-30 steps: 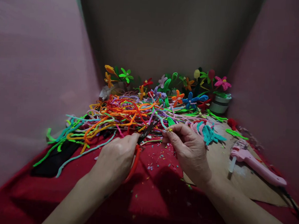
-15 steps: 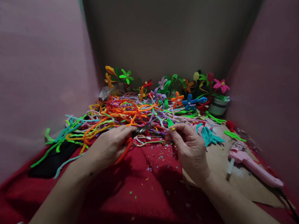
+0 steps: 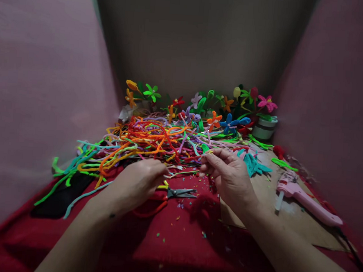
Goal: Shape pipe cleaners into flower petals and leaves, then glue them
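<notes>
Thumb and fingertips of my right hand (image 3: 230, 176) pinch a small yellow fuzzy piece (image 3: 210, 151), partly covered by the fingers. My left hand (image 3: 140, 182) hovers just above a pair of scissors (image 3: 181, 193), its fingers curled down and mostly hidden behind the back of the hand. The scissors lie on the red cloth (image 3: 175, 234) with blades parted and pointing right; their handles show red and yellow. Behind both hands spreads a tangled heap of coloured pipe cleaners (image 3: 156, 138).
A pink glue gun (image 3: 309, 201) rests on a cardboard sheet (image 3: 266, 207) at the right, beside teal fuzzy pieces (image 3: 255, 164). Pipe-cleaner flowers (image 3: 230, 123) and a striped pot (image 3: 264, 128) stand at the back. A black flat object (image 3: 61, 198) lies left. Coloured clippings dot the cloth.
My left hand has let go of the scissors, which were held up and now lie on the cloth. My right hand keeps its pinch on the yellow piece.
</notes>
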{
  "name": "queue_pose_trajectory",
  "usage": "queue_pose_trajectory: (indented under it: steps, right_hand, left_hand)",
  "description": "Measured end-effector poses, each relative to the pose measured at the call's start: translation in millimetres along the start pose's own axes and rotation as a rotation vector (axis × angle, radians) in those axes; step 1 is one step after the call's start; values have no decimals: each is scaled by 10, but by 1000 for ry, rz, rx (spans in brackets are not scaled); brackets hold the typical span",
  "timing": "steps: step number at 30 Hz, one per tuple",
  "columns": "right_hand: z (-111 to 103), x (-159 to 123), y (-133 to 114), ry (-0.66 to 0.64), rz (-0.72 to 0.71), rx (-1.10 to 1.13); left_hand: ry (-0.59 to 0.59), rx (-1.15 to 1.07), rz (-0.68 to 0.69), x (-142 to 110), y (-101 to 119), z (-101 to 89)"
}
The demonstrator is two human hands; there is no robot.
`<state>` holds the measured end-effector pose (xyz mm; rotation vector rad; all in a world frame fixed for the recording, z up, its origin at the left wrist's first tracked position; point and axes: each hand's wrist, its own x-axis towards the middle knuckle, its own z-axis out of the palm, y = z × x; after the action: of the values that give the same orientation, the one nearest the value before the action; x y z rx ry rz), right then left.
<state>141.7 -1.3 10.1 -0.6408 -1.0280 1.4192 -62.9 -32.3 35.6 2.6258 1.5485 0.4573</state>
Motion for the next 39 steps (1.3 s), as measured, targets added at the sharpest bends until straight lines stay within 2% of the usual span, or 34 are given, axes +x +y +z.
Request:
queue_pose_trajectory:
  steps: [1, 3, 4, 6, 8, 12, 15, 18, 21, 23, 28, 39]
  right_hand:
    - [4, 1, 0, -2, 25, 7]
    - [9, 1, 5, -23, 52, 18]
    - [9, 1, 9, -34, 61, 21]
    - [3, 6, 8, -46, 68, 13]
    - [-11, 19, -15, -28, 58, -6]
    - [-48, 50, -108, 34, -22, 31]
    - [-63, 67, -133, 92, -35, 95]
    - [-63, 81, -77, 106, 73, 128]
    - [-58, 91, 4, 22, 171, 148]
    - [-55, 95, 34, -2, 151, 138]
    - [-61, 102, 28, 61, 80, 60]
    - [-76, 113, 44, 77, 132, 67]
  left_hand:
    - [144, -49, -9, 48, 45, -18]
    - [344, -182, -58, 173, 160, -24]
    - [360, -256, -38, 242, 220, -10]
    - [233, -463, -12, 376, 318, 36]
    - [158, -577, -49, 478, 372, 76]
    - [164, -620, -147, 572, 392, 42]
    - [109, -741, -252, 605, 409, -21]
    - [81, -996, -354, 643, 436, -12]
    - [32, -1165, -367, 676, 458, 65]
    - [-7, -1190, -361, 689, 473, 122]
    - [-2, -1111, -368, 692, 517, 190]
    - [40, -1171, -372, 652, 557, 241]
